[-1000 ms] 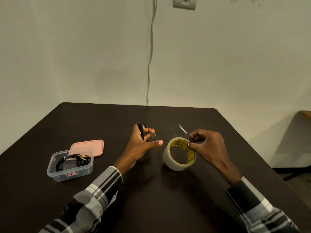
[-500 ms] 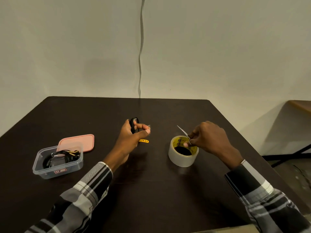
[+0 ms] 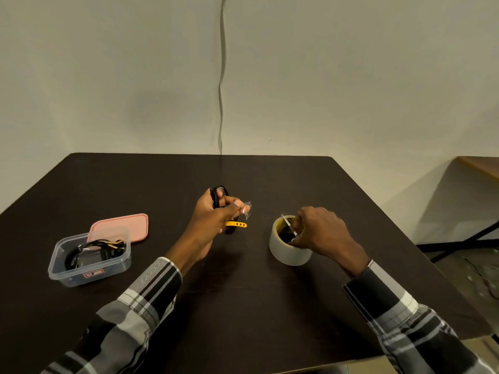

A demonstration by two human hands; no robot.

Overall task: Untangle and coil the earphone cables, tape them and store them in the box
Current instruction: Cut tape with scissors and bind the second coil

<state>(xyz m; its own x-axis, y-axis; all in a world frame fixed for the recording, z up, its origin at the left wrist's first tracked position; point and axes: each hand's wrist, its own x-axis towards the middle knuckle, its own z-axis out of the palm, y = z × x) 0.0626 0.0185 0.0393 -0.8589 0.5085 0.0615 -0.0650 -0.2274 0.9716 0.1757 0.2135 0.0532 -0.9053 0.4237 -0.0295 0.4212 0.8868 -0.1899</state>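
On the dark desk [image 3: 243, 306], nearest the camera among the things, a clear plastic box [image 3: 90, 261] is seen at the left, open, with one dark coiled cable [image 3: 93, 252] already inside; its pink lid [image 3: 121, 228] lies flat just behind it, touching or nearly so. To the right a tape roll [image 3: 290, 248] stands on its flat side, hole up. The right hand [image 3: 321, 233] is curled at the roll's rim, and a thin metal blade or scissor tip [image 3: 289, 225] is pinched in it, slanting up-left over the hole; whether the roll itself is touched cannot be told. Further back, near mid-desk, the left hand [image 3: 213, 214] is closed round a small black earphone coil [image 3: 217, 194], held upright with its loop standing above the fingers. A short clear tape piece [image 3: 246, 209] is pinched at the thumb tip, pointing right toward the roll. A yellow strap [image 3: 237, 224] is seen sticking out rightward below the hand; what it belongs to cannot be told. The coil is held by the left hand, so the tape piece is judged ready to be wrapped round it. The box lies well apart to the left and nearer, on the left hand's side. The wrap is judged not yet done.
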